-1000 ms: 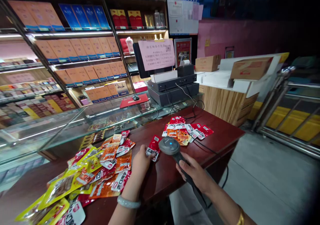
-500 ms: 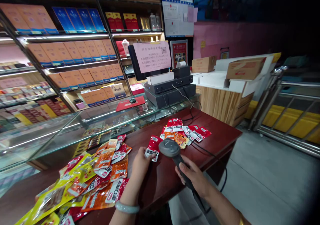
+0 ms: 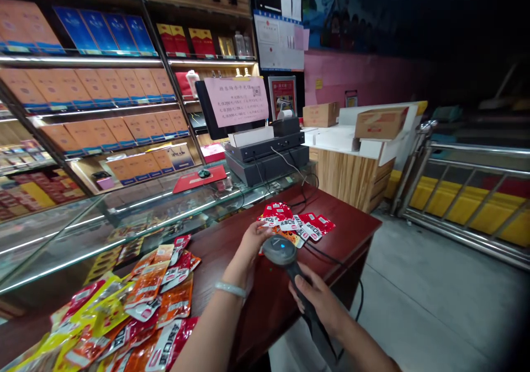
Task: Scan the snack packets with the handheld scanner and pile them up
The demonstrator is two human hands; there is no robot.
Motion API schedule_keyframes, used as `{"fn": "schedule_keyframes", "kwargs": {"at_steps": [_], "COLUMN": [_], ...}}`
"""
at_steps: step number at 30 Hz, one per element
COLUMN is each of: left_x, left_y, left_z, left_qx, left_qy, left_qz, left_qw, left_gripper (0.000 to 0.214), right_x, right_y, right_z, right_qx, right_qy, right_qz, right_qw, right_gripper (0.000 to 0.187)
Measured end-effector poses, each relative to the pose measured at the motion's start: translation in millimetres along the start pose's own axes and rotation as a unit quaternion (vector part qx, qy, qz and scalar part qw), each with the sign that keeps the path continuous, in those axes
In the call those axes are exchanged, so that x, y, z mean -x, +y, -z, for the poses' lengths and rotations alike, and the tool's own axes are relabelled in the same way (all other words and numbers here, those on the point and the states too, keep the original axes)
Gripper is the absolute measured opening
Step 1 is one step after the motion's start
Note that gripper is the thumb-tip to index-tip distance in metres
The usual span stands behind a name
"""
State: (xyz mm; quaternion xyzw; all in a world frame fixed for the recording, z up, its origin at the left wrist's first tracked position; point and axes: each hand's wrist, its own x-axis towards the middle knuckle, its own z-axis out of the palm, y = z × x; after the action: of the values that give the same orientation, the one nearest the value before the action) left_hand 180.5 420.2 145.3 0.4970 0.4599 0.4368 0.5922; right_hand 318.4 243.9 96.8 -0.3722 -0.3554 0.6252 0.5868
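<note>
My right hand (image 3: pixel 318 301) is wrapped round the handle of a grey barcode scanner (image 3: pixel 280 249), whose head shows a small blue light and points down at the dark red table (image 3: pixel 351 239). My left hand (image 3: pixel 252 240), with a pale bracelet on the wrist, reaches forward just left of the scanner head. Its fingers pinch a red snack packet (image 3: pixel 267 223) at the near edge of a small pile of red and white packets (image 3: pixel 304 226). A bigger heap of yellow, orange and red packets (image 3: pixel 132 311) lies at the table's left end.
A glass display counter (image 3: pixel 144 206) runs behind the table, with shelves of boxed goods (image 3: pixel 103 90) beyond it. A black cash register (image 3: pixel 267 151) with cables sits at the back. A wooden counter carries cardboard boxes (image 3: pixel 381 122). A metal railing (image 3: pixel 467 195) stands on the right.
My left hand has carried the red packet from the table's middle forward and right to the small pile. The scanner stays in my right hand. The view has shifted right.
</note>
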Motion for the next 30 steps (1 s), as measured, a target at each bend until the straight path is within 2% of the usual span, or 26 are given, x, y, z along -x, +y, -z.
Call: {"fn": "schedule_keyframes", "kwargs": {"at_steps": [3, 6, 8, 11, 14, 16, 18, 21, 23, 26, 30], "left_x": [18, 55, 93, 160, 218, 243, 256, 260, 257, 245, 225], "left_y": [-7, -10, -8, 0, -2, -15, -34, -58, -65, -59, -34], "left_z": [26.0, 69.9, 104.5, 150.8, 176.2, 179.5, 174.2, 157.8, 145.1, 127.2, 112.3], "left_qx": [-0.034, -0.162, -0.309, -0.486, -0.579, -0.611, -0.635, -0.659, -0.665, -0.667, -0.682], "left_qy": [0.022, 0.052, 0.100, 0.172, 0.234, 0.232, 0.195, 0.133, 0.113, 0.092, 0.088], "left_qz": [-0.034, -0.090, -0.119, -0.103, -0.093, -0.105, -0.110, -0.096, -0.091, -0.095, -0.088], "left_qw": [0.999, 0.981, 0.938, 0.851, 0.776, 0.750, 0.740, 0.734, 0.733, 0.734, 0.721], "left_gripper": [0.053, 0.049, 0.048, 0.048, 0.049, 0.047, 0.048, 0.058, 0.061, 0.056, 0.046], "right_x": [-1, -1, 1, 5, 9, 11, 15, 23, 29, 37, 47], "right_y": [0, 2, 3, 2, -1, -2, -3, -1, 1, 6, 13], "right_z": [2, 4, 6, 9, 8, 6, 1, -10, -17, -25, -25], "right_qx": [0.000, 0.000, 0.005, 0.013, 0.019, 0.021, 0.028, 0.039, 0.050, 0.090, 0.126], "right_qy": [0.004, 0.000, -0.004, 0.009, 0.019, 0.022, 0.007, -0.029, -0.054, -0.096, -0.120], "right_qz": [-0.002, -0.002, 0.004, -0.002, -0.029, -0.041, -0.047, -0.069, -0.094, -0.107, -0.102], "right_qw": [1.000, 1.000, 1.000, 1.000, 0.999, 0.999, 0.998, 0.996, 0.993, 0.986, 0.979], "right_gripper": [0.087, 0.083, 0.078, 0.073, 0.076, 0.077, 0.073, 0.070, 0.074, 0.077, 0.076]}}
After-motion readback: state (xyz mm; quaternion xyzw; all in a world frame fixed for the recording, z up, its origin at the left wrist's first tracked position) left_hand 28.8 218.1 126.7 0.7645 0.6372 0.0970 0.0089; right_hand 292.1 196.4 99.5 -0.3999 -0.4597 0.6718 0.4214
